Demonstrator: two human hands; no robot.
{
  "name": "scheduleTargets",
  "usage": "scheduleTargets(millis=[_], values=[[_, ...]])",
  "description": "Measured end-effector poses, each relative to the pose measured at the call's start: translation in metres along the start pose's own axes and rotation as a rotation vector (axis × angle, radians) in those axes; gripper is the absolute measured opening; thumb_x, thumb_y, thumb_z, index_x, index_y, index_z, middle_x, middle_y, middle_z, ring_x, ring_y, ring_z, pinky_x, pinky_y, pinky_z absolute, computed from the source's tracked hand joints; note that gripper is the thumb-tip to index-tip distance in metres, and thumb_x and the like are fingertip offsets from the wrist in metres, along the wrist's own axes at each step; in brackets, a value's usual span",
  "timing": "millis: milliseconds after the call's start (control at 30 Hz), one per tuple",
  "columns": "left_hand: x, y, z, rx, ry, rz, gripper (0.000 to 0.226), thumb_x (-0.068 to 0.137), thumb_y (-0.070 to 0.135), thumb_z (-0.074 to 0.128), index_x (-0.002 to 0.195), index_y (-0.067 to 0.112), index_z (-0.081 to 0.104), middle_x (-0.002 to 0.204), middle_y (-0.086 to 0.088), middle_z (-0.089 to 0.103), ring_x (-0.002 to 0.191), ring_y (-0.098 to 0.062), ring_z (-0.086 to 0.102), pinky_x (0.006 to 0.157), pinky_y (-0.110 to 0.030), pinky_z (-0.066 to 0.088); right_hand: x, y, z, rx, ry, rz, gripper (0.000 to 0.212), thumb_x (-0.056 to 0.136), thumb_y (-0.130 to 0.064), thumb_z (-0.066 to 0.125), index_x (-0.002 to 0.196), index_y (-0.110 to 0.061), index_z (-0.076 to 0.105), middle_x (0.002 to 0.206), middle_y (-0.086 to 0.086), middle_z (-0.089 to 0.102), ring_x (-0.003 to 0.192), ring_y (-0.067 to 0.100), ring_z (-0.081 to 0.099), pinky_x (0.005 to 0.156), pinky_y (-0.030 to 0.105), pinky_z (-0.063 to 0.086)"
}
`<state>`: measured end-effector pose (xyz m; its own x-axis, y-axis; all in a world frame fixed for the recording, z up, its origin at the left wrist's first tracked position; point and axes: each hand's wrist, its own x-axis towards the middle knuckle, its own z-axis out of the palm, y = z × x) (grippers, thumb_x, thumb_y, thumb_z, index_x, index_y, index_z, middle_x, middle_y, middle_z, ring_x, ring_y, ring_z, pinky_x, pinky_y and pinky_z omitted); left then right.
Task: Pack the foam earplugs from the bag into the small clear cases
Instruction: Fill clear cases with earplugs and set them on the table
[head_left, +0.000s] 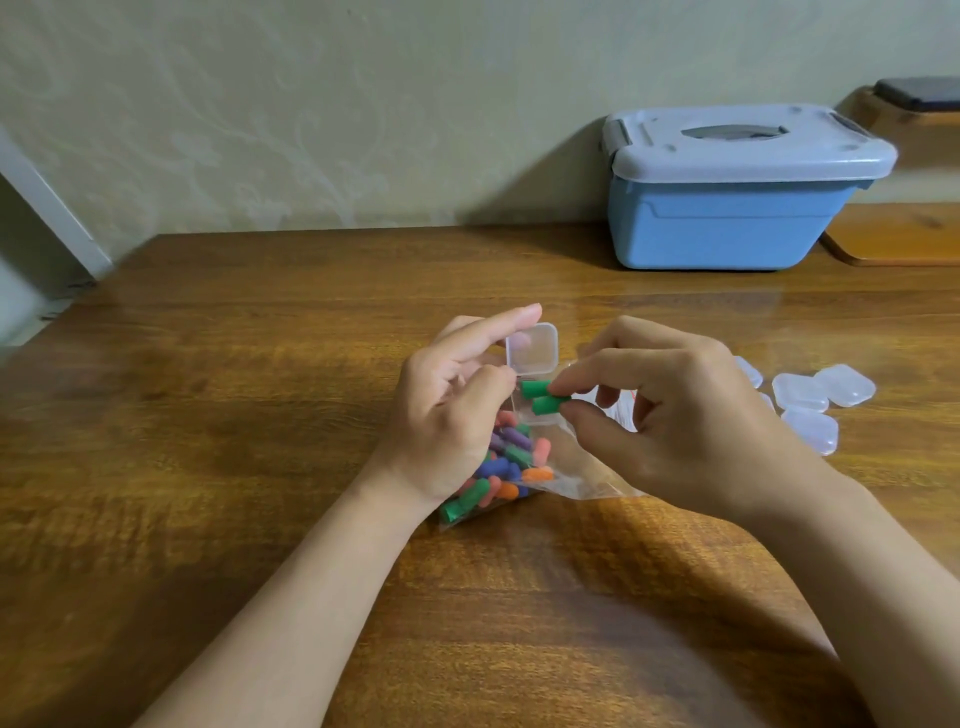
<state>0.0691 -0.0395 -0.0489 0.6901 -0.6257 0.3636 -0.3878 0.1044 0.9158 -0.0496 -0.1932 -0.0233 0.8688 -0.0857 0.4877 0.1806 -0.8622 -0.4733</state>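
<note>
Wooden table (260, 415), pale wall (311, 104) behind. Grip: right hand (691, 415) pinches two green earplugs (543, 397) between thumb and forefinger, other fingers loosely curled. The plugs sit at the mouth of the open case (532, 348), lid hinged up; contact with its base cannot be told. Support: left hand (452, 415) grips the case, index finger straight behind the lid. Directly beneath both hands lies the bag (519, 467) of mixed-colour earplugs. Right of the right hand: closed clear cases (810, 405), clustered. Far right, by the wall: blue lidded box (737, 192).

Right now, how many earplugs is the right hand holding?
2, both green, pinched in the right hand: the upper earplug beside the case, the lower earplug touching it below. The fingers might hide another.
</note>
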Motion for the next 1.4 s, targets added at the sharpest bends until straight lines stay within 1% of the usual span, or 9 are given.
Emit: scheduleTargets(millis=[200,367,567,667,733,867,967,1167,1400], values=[[0.000,0.003,0.001,0.027,-0.028,0.010,0.045,0.091,0.013,0.041,0.130,0.015,0.063,0.124,-0.008,0.063,0.107,-0.009,0.060,0.081,-0.010,0.051,0.000,-0.001,0.001,-0.011,-0.014,-0.020,0.019,0.086,-0.020,0.073,0.104,-0.021,0.078,0.088,-0.007,0.061,0.073,0.007,0.059,0.060,0.011,0.044],[0.000,0.004,-0.001,0.008,-0.013,0.003,0.044,0.091,0.014,0.042,0.129,0.018,0.063,0.124,-0.006,0.063,0.110,-0.009,0.061,0.084,-0.019,0.055,0.000,-0.001,0.000,0.001,-0.022,-0.026,0.022,0.086,-0.018,0.074,0.108,-0.021,0.077,0.089,-0.008,0.061,0.074,0.006,0.059,0.061,0.008,0.042],[-0.002,0.003,0.001,-0.028,-0.015,0.009,0.046,0.088,0.006,0.045,0.129,0.019,0.062,0.120,-0.005,0.063,0.096,-0.032,0.065,0.077,-0.049,0.059,0.001,0.001,-0.002,0.004,0.008,0.018,0.017,0.089,-0.016,0.066,0.101,-0.017,0.077,0.089,-0.008,0.062,0.074,0.007,0.060,0.061,0.010,0.044],[-0.002,0.002,0.000,-0.030,-0.026,0.023,0.049,0.087,0.002,0.044,0.130,0.018,0.061,0.120,-0.007,0.063,0.090,-0.030,0.067,0.070,-0.044,0.060,0.001,0.001,-0.001,-0.021,-0.016,0.020,0.017,0.089,-0.013,0.068,0.101,-0.019,0.077,0.090,-0.007,0.062,0.074,0.005,0.060,0.059,0.009,0.043],[-0.002,0.002,0.000,-0.023,-0.033,0.030,0.050,0.086,0.001,0.044,0.130,0.018,0.060,0.120,-0.005,0.062,0.080,-0.018,0.067,0.060,-0.026,0.056,0.001,0.000,-0.001,-0.028,-0.024,0.022,0.019,0.088,-0.012,0.068,0.103,-0.020,0.077,0.090,-0.007,0.062,0.075,0.005,0.060,0.058,0.008,0.043],[-0.002,0.003,0.000,-0.035,-0.051,0.027,0.052,0.084,-0.002,0.045,0.131,0.017,0.059,0.120,-0.005,0.061,0.083,-0.007,0.066,0.064,-0.014,0.051,0.001,0.000,-0.001,-0.037,-0.023,0.016,0.020,0.088,-0.010,0.069,0.105,-0.018,0.077,0.090,-0.006,0.063,0.074,0.006,0.060,0.058,0.006,0.041],[-0.002,0.002,0.000,-0.061,-0.078,0.031,0.056,0.082,-0.003,0.051,0.134,0.018,0.057,0.126,-0.010,0.060,0.112,-0.019,0.067,0.082,-0.029,0.059,0.001,0.001,-0.002,-0.034,-0.023,0.024,0.021,0.088,-0.011,0.068,0.106,-0.018,0.076,0.090,-0.007,0.062,0.074,0.006,0.060,0.060,0.007,0.041],[-0.004,0.003,0.001,-0.075,-0.156,0.028,0.066,0.077,-0.007,0.065,0.138,0.017,0.054,0.133,-0.010,0.055,0.116,-0.022,0.065,0.084,-0.054,0.059,0.002,-0.001,-0.009,-0.016,0.018,0.078,0.025,0.085,-0.025,0.058,0.106,-0.019,0.070,0.090,-0.011,0.062,0.081,0.010,0.060,0.065,0.016,0.048],[-0.002,-0.001,0.001,0.029,-0.140,0.102,0.048,0.083,-0.007,0.073,0.125,0.015,0.061,0.126,-0.011,0.062,0.118,-0.025,0.065,0.087,-0.041,0.061,0.004,-0.002,-0.010,-0.085,0.016,0.111,0.039,0.079,-0.031,0.063,0.118,-0.025,0.060,0.100,-0.016,0.060,0.084,0.002,0.057,0.062,0.006,0.039]])
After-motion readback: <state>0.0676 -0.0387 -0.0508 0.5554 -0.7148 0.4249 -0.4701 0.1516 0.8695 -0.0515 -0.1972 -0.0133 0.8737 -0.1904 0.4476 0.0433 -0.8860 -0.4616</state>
